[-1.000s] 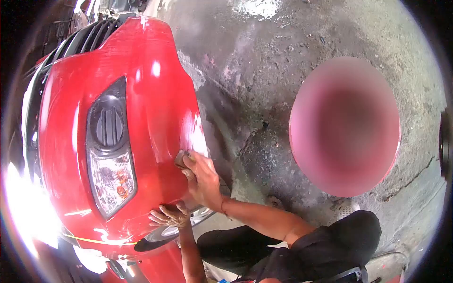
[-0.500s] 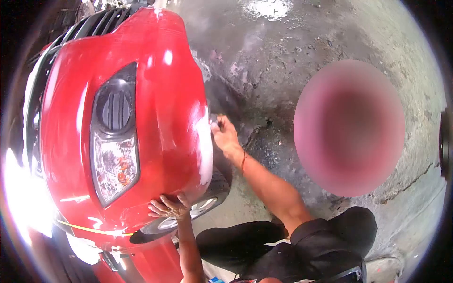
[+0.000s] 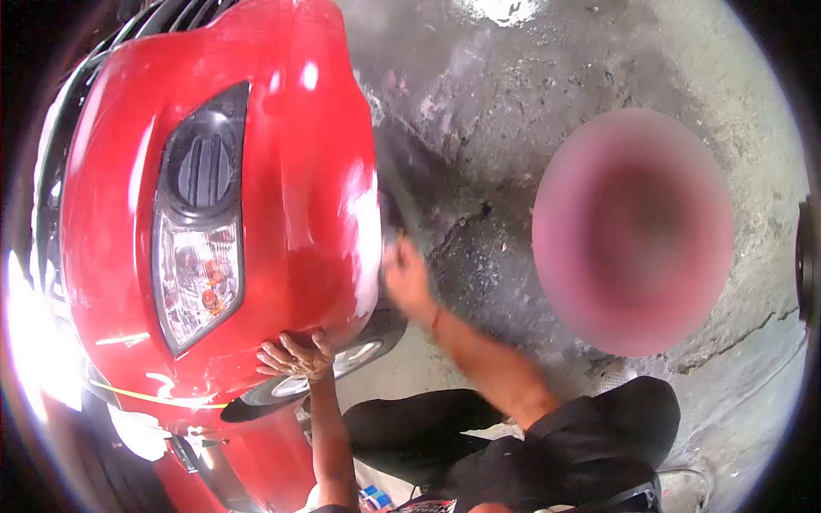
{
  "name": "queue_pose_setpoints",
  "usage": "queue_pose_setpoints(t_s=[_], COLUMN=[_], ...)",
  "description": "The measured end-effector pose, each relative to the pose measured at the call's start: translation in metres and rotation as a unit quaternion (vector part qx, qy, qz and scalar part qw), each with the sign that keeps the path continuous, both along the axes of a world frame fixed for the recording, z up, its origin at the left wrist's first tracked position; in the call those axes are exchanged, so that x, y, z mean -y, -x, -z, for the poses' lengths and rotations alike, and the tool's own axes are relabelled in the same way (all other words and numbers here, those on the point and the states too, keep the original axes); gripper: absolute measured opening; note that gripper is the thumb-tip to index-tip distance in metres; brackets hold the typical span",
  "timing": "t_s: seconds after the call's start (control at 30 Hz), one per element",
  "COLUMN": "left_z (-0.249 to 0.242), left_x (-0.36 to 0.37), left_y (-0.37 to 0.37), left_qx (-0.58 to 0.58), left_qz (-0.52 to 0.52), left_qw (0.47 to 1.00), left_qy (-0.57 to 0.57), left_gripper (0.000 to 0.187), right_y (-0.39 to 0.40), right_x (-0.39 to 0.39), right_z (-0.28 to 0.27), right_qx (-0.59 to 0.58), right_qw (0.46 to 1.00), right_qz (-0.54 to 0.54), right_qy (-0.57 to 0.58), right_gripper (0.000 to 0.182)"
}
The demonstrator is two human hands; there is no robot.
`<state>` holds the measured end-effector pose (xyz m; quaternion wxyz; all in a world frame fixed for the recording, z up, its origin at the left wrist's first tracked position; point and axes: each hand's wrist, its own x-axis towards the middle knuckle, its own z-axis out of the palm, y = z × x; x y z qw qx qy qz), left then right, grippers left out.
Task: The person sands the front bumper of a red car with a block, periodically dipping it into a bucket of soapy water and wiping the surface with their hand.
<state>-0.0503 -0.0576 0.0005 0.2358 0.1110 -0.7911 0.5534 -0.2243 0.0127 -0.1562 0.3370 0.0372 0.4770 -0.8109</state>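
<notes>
My left hand (image 3: 297, 355) rests with fingers spread on the lower side of a red car bumper (image 3: 295, 248), just above the front wheel (image 3: 352, 359). At the bumper's right-hand edge is my right hand (image 3: 405, 275), smeared by motion. Its fingers are bent together around a small piece that I cannot make out. Along that edge runs a whitish, dull patch (image 3: 366, 248) on the red paint. A headlight (image 3: 201, 269) with a dark round fog lamp cover (image 3: 205, 171) is set into the bumper.
Rough, stained concrete floor (image 3: 479, 94) lies to the right of the car. A blurred pinkish oval (image 3: 633, 231) covers part of the view there. A yellow strip (image 3: 158, 398) runs along the bumper's lower seam. My dark-clothed legs (image 3: 590, 445) are folded close below.
My right hand has moved down along the bumper's edge, and its outline has blurred. The car sits slightly higher and further left in view. My left hand stays on the bumper.
</notes>
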Motion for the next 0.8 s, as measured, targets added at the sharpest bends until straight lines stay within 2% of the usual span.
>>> queue_pose_setpoints(t_s=[0.03,0.1,0.17,0.2,0.23,0.27,0.3,0.37,0.4,0.47,0.5,0.53,0.6,0.67,0.7,0.73,0.77,0.8], left_z=[0.0,0.001,0.0,0.001,0.001,0.001,0.002,0.002,0.002,0.0,0.0,-0.001,0.0,-0.001,-0.003,-0.007,-0.01,-0.016], left_x=[0.0,0.004,0.002,0.0,-0.001,-0.001,0.0,-0.002,-0.002,0.002,0.001,-0.003,-0.012,-0.026,-0.034,-0.042,-0.048,-0.053], left_y=[-0.001,0.002,-0.006,-0.005,-0.006,-0.007,-0.005,-0.004,-0.002,0.003,0.004,-0.001,0.003,0.02,0.028,0.034,0.041,0.057], left_qx=[0.003,0.004,0.005,-0.002,-0.003,-0.002,-0.007,-0.015,-0.015,-0.015,-0.011,-0.008,-0.029,-0.059,-0.08,-0.058,-0.034,-0.011], left_qz=[-0.001,-0.007,-0.006,-0.014,-0.021,-0.016,-0.007,-0.001,0.001,0.014,0.017,0.014,0.017,0.047,0.051,0.068,0.086,0.167], left_qw=[1.0,1.0,1.0,1.0,1.0,1.0,1.0,1.0,1.0,1.0,1.0,0.999,0.997,0.991,0.989,0.984,0.976,0.947], left_qy=[-0.004,0.003,-0.002,-0.008,-0.011,-0.012,-0.011,-0.008,-0.009,-0.012,-0.023,-0.035,-0.065,-0.108,-0.114,-0.155,-0.197,-0.275], left_gripper=[0.07,0.07,0.07,0.07,0.07,0.071,0.072,0.071,0.07,0.069,0.066,0.064,0.062,0.054,0.054,0.049,0.044,0.035], right_y=[-0.063,-0.103,-0.044,0.031,0.071,0.098,0.088,0.034,0.001,-0.072,-0.081,-0.081,-0.048,-0.005,0.012,0.03,0.049,0.073], right_x=[0.009,0.026,0.027,0.003,0.015,0.013,0.032,0.018,0.009,-0.008,-0.019,-0.023,-0.026,-0.044,-0.053,-0.064,-0.077,-0.095], right_z=[0.004,0.023,0.024,-0.003,-0.002,-0.011,0.001,0.008,0.012,0.02,0.012,0.011,0.01,0.005,0.008,0.006,0.005,-0.012], right_qx=[0.031,-0.161,-0.005,0.007,-0.028,0.029,0.053,-0.011,-0.015,0.045,0.074,0.071,0.0,0.011,-0.021,-0.051,-0.059,-0.106], right_qw=[0.995,0.962,0.999,1.0,0.999,0.999,0.998,0.997,0.997,0.982,0.966,0.965,0.973,0.975,0.975,0.972,0.977,0.975], right_qz=[-0.044,0.095,0.043,0.028,0.018,-0.03,0.009,-0.052,-0.046,-0.177,-0.247,-0.251,-0.173,-0.086,-0.02,0.052,0.08,0.116], right_qy=[-0.084,-0.2,0.019,0.009,-0.026,-0.013,-0.011,-0.064,-0.064,-0.039,-0.028,-0.034,-0.155,-0.203,-0.22,-0.224,-0.188,-0.16], right_gripper=[0.025,0.027,0.028,0.031,0.03,0.03,0.025,0.027,0.027,0.033,0.037,0.037,0.036,0.036,0.036,0.038,0.039,0.038])
